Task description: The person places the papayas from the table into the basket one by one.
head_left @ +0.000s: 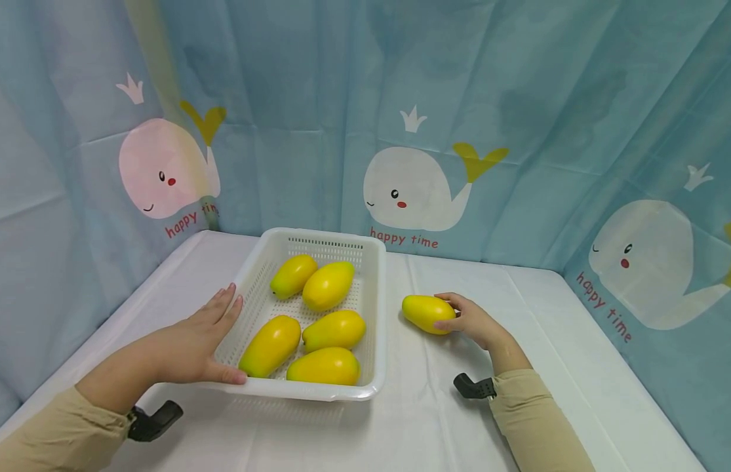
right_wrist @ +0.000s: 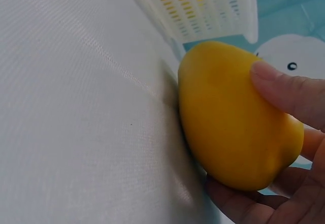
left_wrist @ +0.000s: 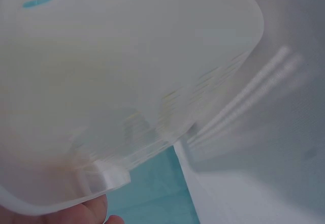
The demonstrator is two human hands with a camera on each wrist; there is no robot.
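A yellow mango (head_left: 423,313) lies on the white cloth to the right of the basket. Around its right end curl the thumb and fingers of my right hand (head_left: 474,322); the right wrist view shows the thumb on one side of the mango (right_wrist: 231,117) and fingers beneath the other. My left hand (head_left: 191,344) rests with straight, spread fingers along the left rim of a white plastic basket (head_left: 381,314), its thumb at the near-left corner. Inside the basket lie several more mangoes (head_left: 330,285), some with greenish ends. The left wrist view shows mostly the basket's outer wall (left_wrist: 127,56).
White cloth covers the table (head_left: 418,419). A blue curtain (head_left: 294,164) printed with whales hangs behind it and along both sides. Each sleeved wrist carries a black camera mount, one at the left (head_left: 155,421) and one at the right (head_left: 474,387).
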